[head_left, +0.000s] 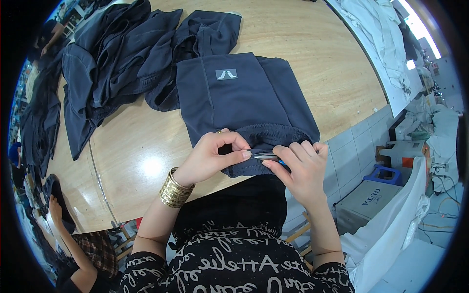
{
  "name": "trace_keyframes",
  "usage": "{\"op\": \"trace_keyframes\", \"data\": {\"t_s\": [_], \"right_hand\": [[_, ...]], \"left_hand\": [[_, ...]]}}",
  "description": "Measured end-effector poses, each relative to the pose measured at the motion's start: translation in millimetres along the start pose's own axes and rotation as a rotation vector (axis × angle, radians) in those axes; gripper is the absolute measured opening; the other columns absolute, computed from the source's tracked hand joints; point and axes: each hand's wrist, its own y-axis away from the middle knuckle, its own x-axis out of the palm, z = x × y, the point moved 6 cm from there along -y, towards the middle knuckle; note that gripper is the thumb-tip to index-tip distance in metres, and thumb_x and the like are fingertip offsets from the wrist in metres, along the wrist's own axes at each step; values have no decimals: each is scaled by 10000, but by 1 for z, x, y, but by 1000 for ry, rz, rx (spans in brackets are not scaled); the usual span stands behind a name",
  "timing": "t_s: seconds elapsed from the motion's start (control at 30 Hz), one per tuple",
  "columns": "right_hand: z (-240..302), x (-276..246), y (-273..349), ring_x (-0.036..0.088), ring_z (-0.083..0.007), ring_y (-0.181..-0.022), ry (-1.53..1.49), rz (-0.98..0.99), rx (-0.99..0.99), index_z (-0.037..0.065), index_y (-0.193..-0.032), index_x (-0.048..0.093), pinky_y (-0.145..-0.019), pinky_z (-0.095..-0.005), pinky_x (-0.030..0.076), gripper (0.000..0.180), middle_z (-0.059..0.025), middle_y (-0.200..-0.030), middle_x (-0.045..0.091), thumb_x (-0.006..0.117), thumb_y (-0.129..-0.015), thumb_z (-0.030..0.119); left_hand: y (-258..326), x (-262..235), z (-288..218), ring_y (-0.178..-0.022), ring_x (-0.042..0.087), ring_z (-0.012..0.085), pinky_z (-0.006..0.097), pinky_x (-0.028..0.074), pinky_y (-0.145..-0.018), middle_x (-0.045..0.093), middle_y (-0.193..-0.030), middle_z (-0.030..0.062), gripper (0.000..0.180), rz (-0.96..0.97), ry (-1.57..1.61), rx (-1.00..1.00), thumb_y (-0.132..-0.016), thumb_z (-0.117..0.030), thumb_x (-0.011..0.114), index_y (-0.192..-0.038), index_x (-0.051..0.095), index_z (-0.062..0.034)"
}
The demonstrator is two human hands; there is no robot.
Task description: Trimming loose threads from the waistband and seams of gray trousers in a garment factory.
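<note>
Dark navy folded garment (244, 97) with grey patch, lying at the near edge of the wooden tabletop (317, 63), gathered waistband toward the body. Left hand (215, 156), thumb and fingers pinching the waistband. Right hand (300, 168), fingers curled tight around a small metal snipper (266, 156) touching the waistband. Gold bangles (175, 188) on left wrist. Heap of dark garments (112, 58) toward the far left corner.

I am seeing the folded garment (239, 97) lying on the table (312, 58), its waistband (266, 141) at the near edge. Left of the garment and behind it, a heap of garments (122, 58) is spreading over the table. Right of the garment, below the table, a box (364, 202) and a stool (388, 173) are sitting on the floor.
</note>
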Motion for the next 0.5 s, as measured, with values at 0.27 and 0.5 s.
{"op": "trace_keyframes", "data": {"t_s": [0.27,0.5], "right_hand": [[-5,5,3,463,-140,-630,-114,-1,65,144,-834,634,-670,-331,263,228,29,-659,493,723,-782,347],[-2,1,3,449,-141,-629,-30,-18,48,148,-837,636,-672,-332,264,230,32,-661,479,724,-779,352]], "left_hand": [[0,0,1,-683,519,79,240,413,-671,604,-706,-3,136,-16,1,-5,-853,-151,684,-865,663,-18],[-1,2,1,-751,526,70,236,413,-722,598,-800,-5,134,19,-14,-45,-852,-137,685,-887,668,-8]]}}
